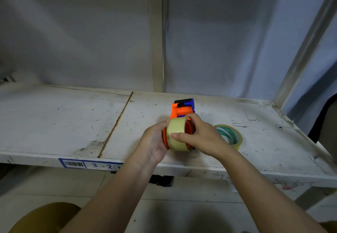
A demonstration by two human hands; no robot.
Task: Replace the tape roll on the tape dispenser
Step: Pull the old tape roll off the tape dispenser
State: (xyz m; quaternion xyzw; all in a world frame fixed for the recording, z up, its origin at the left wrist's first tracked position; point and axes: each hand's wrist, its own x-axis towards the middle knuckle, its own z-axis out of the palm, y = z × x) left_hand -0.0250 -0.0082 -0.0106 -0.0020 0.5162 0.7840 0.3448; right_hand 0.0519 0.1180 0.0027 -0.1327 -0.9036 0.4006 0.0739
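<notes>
An orange and blue tape dispenser (181, 109) lies on the white shelf (73, 123), its black-tipped cutter end pointing away from me. A yellowish tape roll (177, 135) sits at its near end, over the orange wheel. My left hand (154, 141) grips the dispenser's near end from the left. My right hand (199, 136) holds the roll, thumb on its face and fingers over the top. A second, thinner roll with a green-striped core (229, 136) lies flat on the shelf just to the right.
The shelf's front edge carries a blue barcode label (91, 164) reading 3-2. A seam (116, 123) runs across the shelf left of the hands. A metal upright (156, 36) stands behind, another slants at the right. Grey sheeting hangs at the back.
</notes>
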